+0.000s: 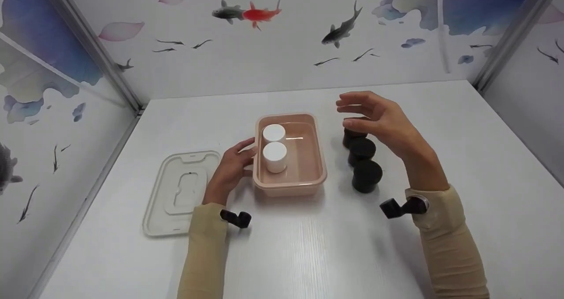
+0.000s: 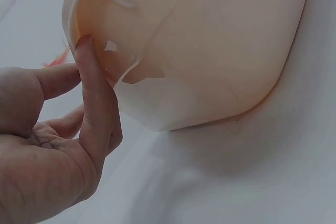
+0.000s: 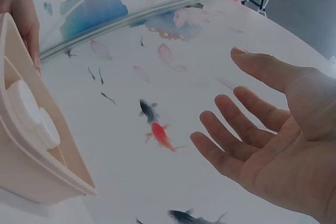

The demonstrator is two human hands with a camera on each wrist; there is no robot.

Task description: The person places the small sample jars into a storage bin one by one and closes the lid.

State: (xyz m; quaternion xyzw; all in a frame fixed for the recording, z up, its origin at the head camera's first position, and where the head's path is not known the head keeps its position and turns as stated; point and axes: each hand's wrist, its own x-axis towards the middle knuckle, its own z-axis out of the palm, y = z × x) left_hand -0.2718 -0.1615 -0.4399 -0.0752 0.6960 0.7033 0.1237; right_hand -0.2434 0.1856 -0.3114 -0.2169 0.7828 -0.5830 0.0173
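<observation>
- On the table, the pink bin holds two white jars
- Left hand grips its left rim
- Right hand — thumb and fingers wide apart — hangs near three black jars

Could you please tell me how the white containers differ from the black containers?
Colour aside, two white containers show, while three black containers do, the rearmost partly hidden by the right hand. The white containers stand inside the pink box; the black containers stand on the table, to its right. Both kinds have round tops and stand upright.
</observation>
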